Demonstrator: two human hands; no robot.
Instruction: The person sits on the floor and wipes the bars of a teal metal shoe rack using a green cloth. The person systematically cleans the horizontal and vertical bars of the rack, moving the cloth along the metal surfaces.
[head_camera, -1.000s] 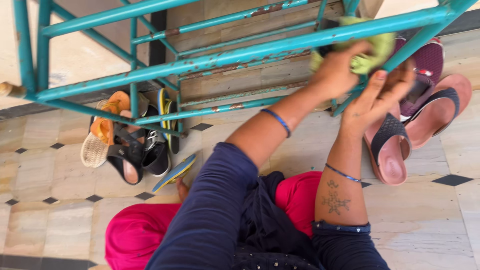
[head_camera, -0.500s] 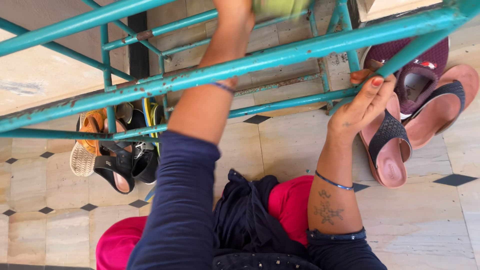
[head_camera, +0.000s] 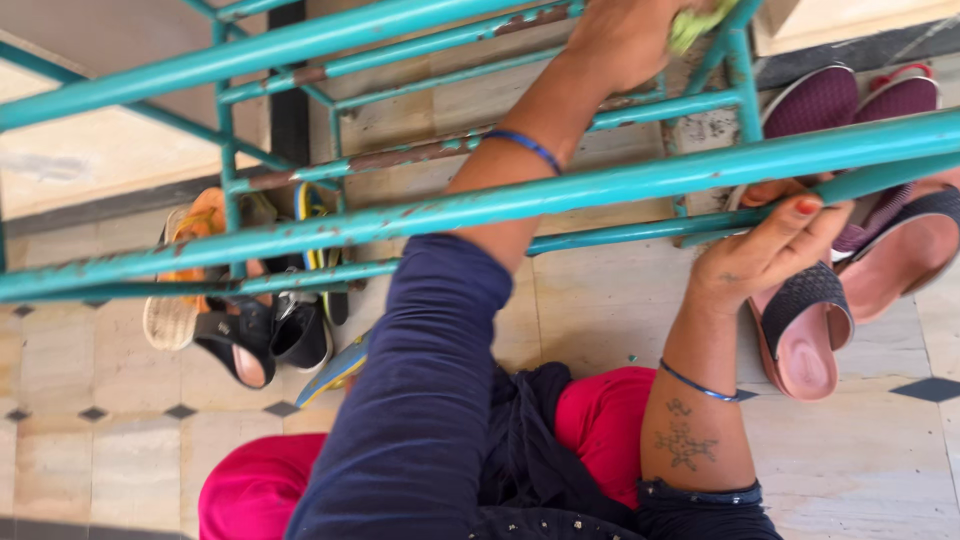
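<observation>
Item 1: teal metal rack (head_camera: 560, 190), painted tube frame with rust patches, several bars crossing the view from left to right, standing on a beige tiled floor (head_camera: 870, 470) with small black diamond insets.

Item 2: left hand (head_camera: 625, 40), far side of the scene, arm in a navy sleeve passing between 2 of the bars, blue bangle at the wrist. The fingers are curled closed over a yellow-green cloth (head_camera: 695, 25), pressing it against a far bar near an upright at the top of the view. Only a small part of the cloth shows past the hand.

Item 3: right hand (head_camera: 765, 255), near right, wrapped around a lower bar of the rack, fingers over the top with red-painted nails showing, thumb beneath. Blue bangle at the wrist, a dark tattoo on the forearm.

Item 4: pair of pink sandals with black straps (head_camera: 810, 330), on the floor just beyond the right hand, at the right.

Item 5: pair of maroon shoes (head_camera: 820, 100), far right, behind the bars.

Item 6: heap of mixed footwear (head_camera: 240, 320), left, under the rack: a tan woven sandal, black sandals, a blue and yellow flip-flop.

Item 7: bright pink garment (head_camera: 265, 485), near edge, over the person's legs.
</observation>
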